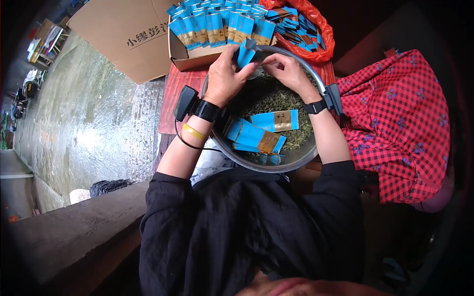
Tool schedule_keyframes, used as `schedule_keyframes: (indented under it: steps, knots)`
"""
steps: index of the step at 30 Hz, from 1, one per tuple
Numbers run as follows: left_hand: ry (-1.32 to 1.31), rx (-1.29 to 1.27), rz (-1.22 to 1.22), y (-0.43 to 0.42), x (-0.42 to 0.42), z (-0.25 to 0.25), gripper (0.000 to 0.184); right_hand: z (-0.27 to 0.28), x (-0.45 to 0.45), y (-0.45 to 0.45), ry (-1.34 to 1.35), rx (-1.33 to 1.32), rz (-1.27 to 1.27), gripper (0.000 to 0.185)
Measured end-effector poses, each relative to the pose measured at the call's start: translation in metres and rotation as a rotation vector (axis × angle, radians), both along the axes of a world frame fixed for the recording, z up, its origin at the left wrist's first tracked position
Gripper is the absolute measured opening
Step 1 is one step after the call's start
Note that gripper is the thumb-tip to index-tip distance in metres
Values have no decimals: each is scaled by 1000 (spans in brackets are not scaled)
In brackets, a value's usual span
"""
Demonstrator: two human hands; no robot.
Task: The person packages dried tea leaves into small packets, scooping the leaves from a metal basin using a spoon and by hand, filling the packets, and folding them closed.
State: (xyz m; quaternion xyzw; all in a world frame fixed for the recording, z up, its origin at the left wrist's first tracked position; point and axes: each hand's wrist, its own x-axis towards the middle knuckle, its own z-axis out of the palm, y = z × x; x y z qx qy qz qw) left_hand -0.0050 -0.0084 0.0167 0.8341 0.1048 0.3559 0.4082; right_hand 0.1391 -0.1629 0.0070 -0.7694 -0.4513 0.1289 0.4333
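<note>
"If you look near the top of the bowl (305,152), what does the left hand (223,79) have?"

"One blue packet (245,55), gripped between thumb and fingers over the bowl's upper rim. The right hand (290,78) is just beside it, fingertips bunched; whether they pinch anything, I cannot tell."

"How many other things?"

"One bowl on one red bench (182,89), with dried leaves (266,93) inside. On the leaves, one lone packet (271,121) and one fanned stack (254,135). One cardboard box (195,61) and one red bag (326,52), upper centre of the frame, hold many more."

"Which way do they point?"

"The gripped one slants steeply, mouth toward the upper right. The lone one lies nearly crosswise; the stack runs down to the right."

"Anything obscured?"

"The stack overlaps too much to count, the gripped packet's lower end is partly behind the left hand, and the bag is cut off by the top edge."
</note>
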Motion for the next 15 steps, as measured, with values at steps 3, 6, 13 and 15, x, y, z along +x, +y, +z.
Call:
schedule_keyframes:
  steps: [3, 6, 13, 15]
  knots:
    - [-43, -4, -9, 1, 4, -5, 51, -13, -2, 8, 66, 130, 72, 17]
    - [-52, -21, -4, 3, 3, -6, 52, -4, -9, 9, -135, 92, -55, 17]
    - [-4, 47, 8, -2, 1, 1, 50, -20, 2, 9, -256, 55, 5, 24]
    - [11, 20, -5, -2, 0, 1, 51, -21, -10, 10, -130, 6, -22, 23]
